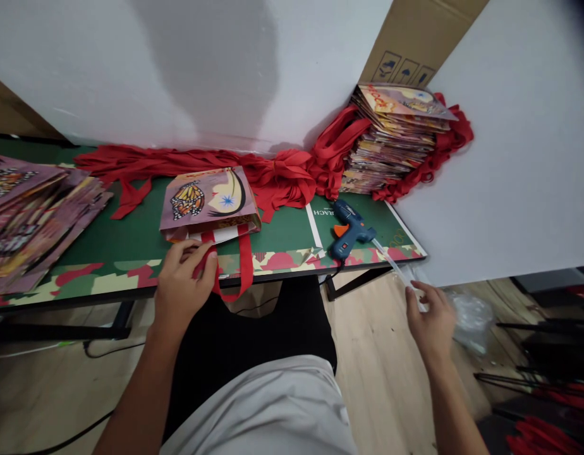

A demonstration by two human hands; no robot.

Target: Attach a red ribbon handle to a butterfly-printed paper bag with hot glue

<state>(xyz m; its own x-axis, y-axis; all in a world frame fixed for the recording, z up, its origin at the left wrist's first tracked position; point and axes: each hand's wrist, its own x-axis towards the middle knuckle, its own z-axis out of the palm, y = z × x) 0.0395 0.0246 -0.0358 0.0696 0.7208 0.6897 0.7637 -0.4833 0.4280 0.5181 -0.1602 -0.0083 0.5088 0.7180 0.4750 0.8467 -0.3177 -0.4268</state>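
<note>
The left hand [185, 278] seems to pinch a red ribbon [246, 256] at the mouth of a paper bag [209, 202] on the table [292, 235], its handle apparently unfinished; the right hand [431, 319] pinches a clear glue stick [391, 261] behind a glue gun [349, 230]. The left pile [50, 218] shows no handles; beyond lie loose ribbons [178, 162] and a ribbon-looped stack [391, 151], probably done.

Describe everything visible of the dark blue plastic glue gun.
The dark blue, plastic-looking glue gun lies on its side on the green printed tabletop, near the edge. It has an orange trigger and a small red switch on its grip; a dark cord hangs from the grip's base. Its nozzle end points toward red fabric ribbons. A translucent stick runs from its rear to the person's right hand.
</note>
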